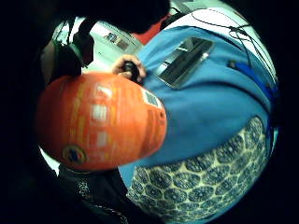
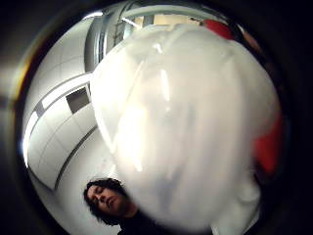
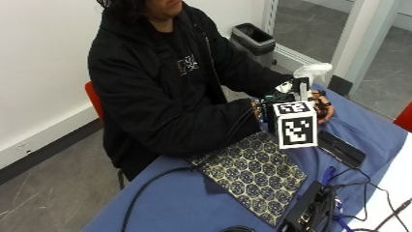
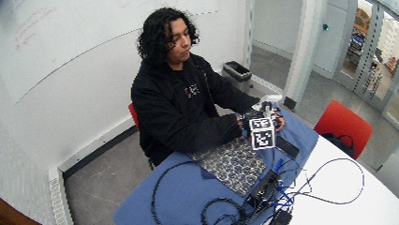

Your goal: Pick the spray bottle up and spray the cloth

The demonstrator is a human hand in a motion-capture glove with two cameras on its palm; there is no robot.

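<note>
a seated person held an orange spray bottle with a white head in the air, above the blue table beyond the patterned cloth. the gloved right hand gripped it; the bare hand was alongside.

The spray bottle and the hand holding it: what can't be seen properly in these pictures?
- Spray bottle: in the outside view the marker cube hides its orange body; only the white top shows.
- Gloved right hand: its fingers are behind the cube in both outside views.
- Bottle label: blurred in the little finger side view.
- Nozzle direction toward the patterned cloth: cannot tell.
</note>
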